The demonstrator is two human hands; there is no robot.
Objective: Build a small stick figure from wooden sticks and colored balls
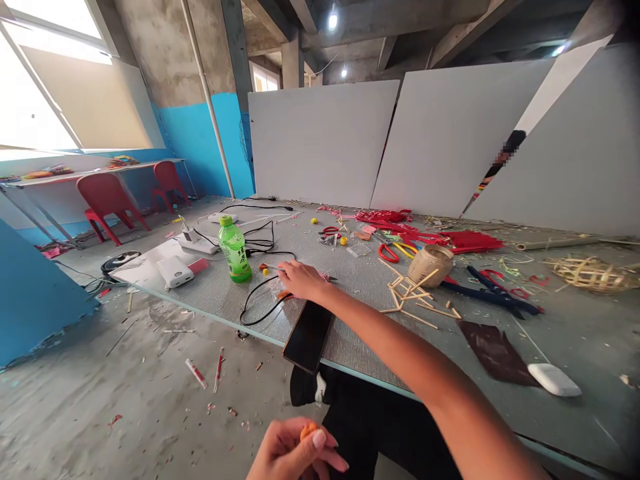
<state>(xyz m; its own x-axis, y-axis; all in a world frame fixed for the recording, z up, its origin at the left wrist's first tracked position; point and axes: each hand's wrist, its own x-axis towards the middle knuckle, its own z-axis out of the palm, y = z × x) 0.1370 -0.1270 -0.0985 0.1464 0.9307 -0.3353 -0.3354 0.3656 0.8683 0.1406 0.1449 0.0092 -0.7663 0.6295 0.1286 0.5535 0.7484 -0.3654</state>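
Observation:
My right hand reaches left across the grey table and lies palm down with its fingers stretched out. It rests on a small clear bag with orange bits, beside a thin stick. A green drink bottle stands just left of it, and a black cable loops below the fingers. A black phone lies under my wrist, overhanging the table edge. My left hand is low at the bottom of the view, off the table, pinching a small orange piece between thumb and fingers.
A bamboo stick frame and a small woven cup sit mid-table, with scissors, blue pliers and red paper scraps behind. A white power bank lies left. White boards wall the far side. Red chairs stand across the littered floor.

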